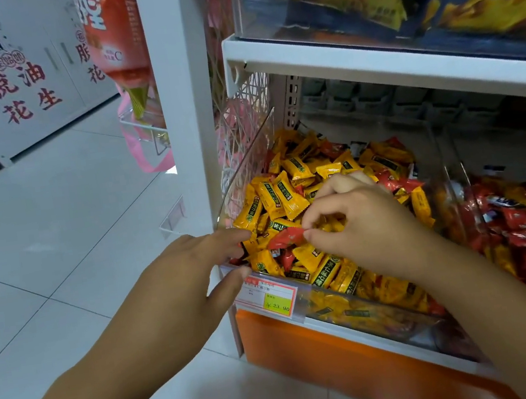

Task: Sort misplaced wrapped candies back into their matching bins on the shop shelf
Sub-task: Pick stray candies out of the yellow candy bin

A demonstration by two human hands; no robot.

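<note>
While left hand [194, 270] hovers spread-fingered at bin [237, 169] corner, right hand [364, 229] pinches crinkled red candy [285, 237] over yellow candies [270, 198].

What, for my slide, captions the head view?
Right hand pinches red candy over the yellow-candy bin; left hand spread beside it.

right hand [365, 229] pinching red candy [285, 238] (yellow bin [337, 304])

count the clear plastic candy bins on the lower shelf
2: the clear plastic bin of yellow wrapped candies at left, and the clear plastic bin of red wrapped candies right of it, cropped; more may lie beyond.
</note>
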